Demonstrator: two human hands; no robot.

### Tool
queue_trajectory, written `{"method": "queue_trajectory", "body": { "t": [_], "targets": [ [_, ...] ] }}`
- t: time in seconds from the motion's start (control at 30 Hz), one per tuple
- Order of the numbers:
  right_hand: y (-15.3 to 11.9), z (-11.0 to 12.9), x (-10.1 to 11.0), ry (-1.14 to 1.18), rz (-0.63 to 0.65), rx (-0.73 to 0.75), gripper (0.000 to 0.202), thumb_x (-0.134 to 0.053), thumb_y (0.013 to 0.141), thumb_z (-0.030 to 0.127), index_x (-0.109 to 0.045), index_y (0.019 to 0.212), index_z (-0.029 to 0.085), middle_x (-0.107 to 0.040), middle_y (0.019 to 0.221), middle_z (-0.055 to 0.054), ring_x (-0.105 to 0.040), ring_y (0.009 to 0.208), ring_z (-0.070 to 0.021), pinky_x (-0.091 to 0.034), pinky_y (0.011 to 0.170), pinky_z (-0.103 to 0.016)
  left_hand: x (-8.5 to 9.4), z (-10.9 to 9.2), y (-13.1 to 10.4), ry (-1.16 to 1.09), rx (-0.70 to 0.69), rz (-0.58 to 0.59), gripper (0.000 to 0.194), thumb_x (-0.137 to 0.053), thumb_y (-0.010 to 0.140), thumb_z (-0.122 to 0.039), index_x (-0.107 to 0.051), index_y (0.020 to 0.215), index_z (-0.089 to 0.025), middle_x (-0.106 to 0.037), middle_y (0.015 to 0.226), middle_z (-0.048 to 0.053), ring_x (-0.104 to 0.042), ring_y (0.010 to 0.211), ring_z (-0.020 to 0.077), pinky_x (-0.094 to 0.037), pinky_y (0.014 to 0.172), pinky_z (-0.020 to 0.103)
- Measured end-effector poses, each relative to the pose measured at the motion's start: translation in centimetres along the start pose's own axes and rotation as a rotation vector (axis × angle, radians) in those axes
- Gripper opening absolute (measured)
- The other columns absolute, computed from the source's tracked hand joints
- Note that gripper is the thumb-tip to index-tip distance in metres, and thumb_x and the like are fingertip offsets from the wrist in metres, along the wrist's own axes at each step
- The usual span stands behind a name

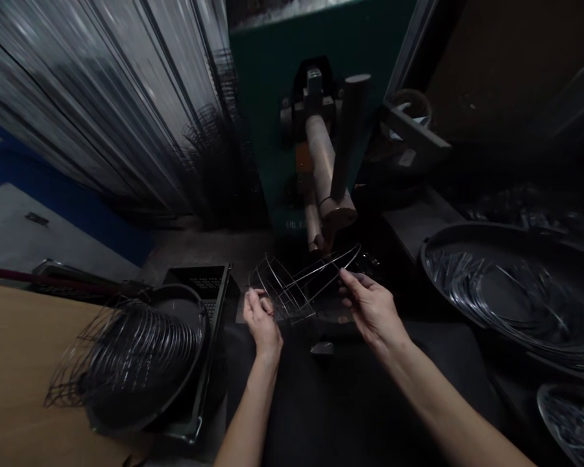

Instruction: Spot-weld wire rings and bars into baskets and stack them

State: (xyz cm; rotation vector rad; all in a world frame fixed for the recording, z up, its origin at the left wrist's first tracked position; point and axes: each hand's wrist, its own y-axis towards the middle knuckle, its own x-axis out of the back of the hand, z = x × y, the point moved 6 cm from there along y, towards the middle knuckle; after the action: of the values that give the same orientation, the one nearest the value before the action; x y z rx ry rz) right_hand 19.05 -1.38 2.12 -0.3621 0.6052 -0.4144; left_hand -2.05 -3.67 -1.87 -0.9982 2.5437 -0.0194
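Note:
A thin wire frame [292, 285] with curved and straight rods hangs between my hands, just below the electrode tips of a green machine [257, 97]. My left hand [261, 318] pinches its left end with closed fingers. On the other side, my right hand [370, 305] has its thumb and fingers closed on the right end, beside a curved rod. The machine's thick metal cylinder [324, 155] points down toward the frame, and its lower tip is very near or touching the wire; the exact contact is too dark to tell.
At the left, a round black basin [175, 395] in a dark crate [209, 363] bears a stack of wire frames [141, 344]. A large black basin [433, 240] of wire pieces stands right, with a smaller bowl [542, 402] of metal parts below.

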Motion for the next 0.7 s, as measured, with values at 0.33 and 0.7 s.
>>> {"method": "queue_trajectory", "body": {
  "t": [0.33, 0.7],
  "targets": [
    [-0.29, -0.25, -0.13, 0.047, -0.023, -0.026, 0.045, -0.092, 0.037, 0.03, -0.062, 0.065, 0.012, -0.058, 0.06, 0.002, -0.05, 0.051, -0.006, -0.034, 0.037, -0.013, -0.26, -0.1, -0.26, -0.005, 0.049, -0.001, 0.037, -0.054, 0.082, -0.053, -0.05, 0.076, -0.016, -0.029, 0.042, -0.01, -0.023, 0.039, 0.0042, -0.018, 0.041, 0.017],
    [-0.48, 0.1, -0.92, 0.044, -0.004, -0.023, 0.047, -0.092, 0.032, 0.028, -0.066, 0.068, 0.013, -0.058, 0.062, 0.002, -0.051, 0.053, -0.0065, -0.035, 0.037, -0.013, -0.47, -0.68, 0.02, 0.032, 0.041, -0.007, 0.04, -0.056, 0.08, -0.056, -0.05, 0.074, -0.017, -0.029, 0.042, -0.01, -0.024, 0.039, 0.0043, -0.018, 0.039, 0.017]
  ]
}}
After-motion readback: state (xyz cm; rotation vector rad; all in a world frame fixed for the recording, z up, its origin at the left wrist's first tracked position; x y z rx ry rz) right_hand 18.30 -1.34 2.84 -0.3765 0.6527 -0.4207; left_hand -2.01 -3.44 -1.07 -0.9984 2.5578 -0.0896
